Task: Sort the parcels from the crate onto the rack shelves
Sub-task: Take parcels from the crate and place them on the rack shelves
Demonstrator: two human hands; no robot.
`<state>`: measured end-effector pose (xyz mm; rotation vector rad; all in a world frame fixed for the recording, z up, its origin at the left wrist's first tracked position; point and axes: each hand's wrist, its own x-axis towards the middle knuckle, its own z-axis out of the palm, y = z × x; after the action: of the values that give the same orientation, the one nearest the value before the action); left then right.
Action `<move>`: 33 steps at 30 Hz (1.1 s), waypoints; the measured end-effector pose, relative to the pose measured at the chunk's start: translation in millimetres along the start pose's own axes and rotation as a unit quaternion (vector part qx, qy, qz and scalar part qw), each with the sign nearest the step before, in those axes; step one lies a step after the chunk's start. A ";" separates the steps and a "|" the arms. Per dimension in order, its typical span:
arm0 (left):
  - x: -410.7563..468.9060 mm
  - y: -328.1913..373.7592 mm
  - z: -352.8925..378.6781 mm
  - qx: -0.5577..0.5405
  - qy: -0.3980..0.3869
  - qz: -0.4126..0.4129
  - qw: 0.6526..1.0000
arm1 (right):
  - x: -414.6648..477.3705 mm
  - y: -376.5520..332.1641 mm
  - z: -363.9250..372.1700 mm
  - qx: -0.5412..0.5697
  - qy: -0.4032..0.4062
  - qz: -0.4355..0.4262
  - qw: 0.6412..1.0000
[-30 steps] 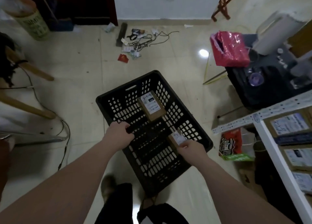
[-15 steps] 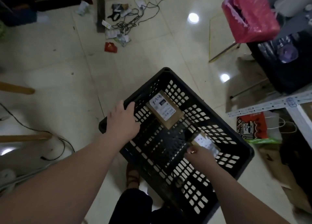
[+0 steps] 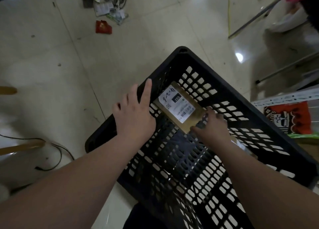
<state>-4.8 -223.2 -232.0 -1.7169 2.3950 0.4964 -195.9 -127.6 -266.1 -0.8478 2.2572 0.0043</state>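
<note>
A black slotted crate [image 3: 269, 125] stands on the tiled floor below me. Inside it, near the far left wall, a brown parcel [image 3: 177, 106] lies flat, its white label marked 032. My left hand [image 3: 133, 114] rests on the crate's left rim with fingers straight and spread. Reaching into the crate, my right hand [image 3: 212, 126] has its thumb and fingers spread at the parcel's near right corner, touching it. A brownish patch beside my right wrist is too blurred to identify. A white perforated beam of the rack [image 3: 293, 97] shows at the right edge.
An orange printed bag [image 3: 290, 118] lies right of the crate under the rack beam. Cables, papers and a red packet [image 3: 103, 27] litter the floor at the top. Wooden legs and a black cord [image 3: 57, 152] are at the left. Metal bars cross the upper right.
The view has dropped closer to the crate. My right hand moved from the small parcel at the crate's right side to the larger labelled parcel. My left hand stays on the rim.
</note>
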 end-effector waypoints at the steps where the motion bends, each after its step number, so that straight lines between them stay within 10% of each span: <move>1: 0.5 0.8 4.2 0.022 0.010 -0.001 1.000 | 7.6 -0.1 5.2 -0.015 0.004 -0.012 1.000; 21: 2.3 2.3 2.5 0.036 -0.028 0.018 0.999 | 16.2 14.4 31.4 -0.058 0.003 -0.037 0.998; 33: -60.1 74.7 -91.9 0.169 -0.115 0.339 0.918 | -134.9 26.9 -107.6 -0.118 0.030 -0.249 0.961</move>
<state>-49.0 -180.5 -114.2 -0.6226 2.6436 0.3033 -207.0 -54.8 -107.8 -1.5439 2.0624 0.0158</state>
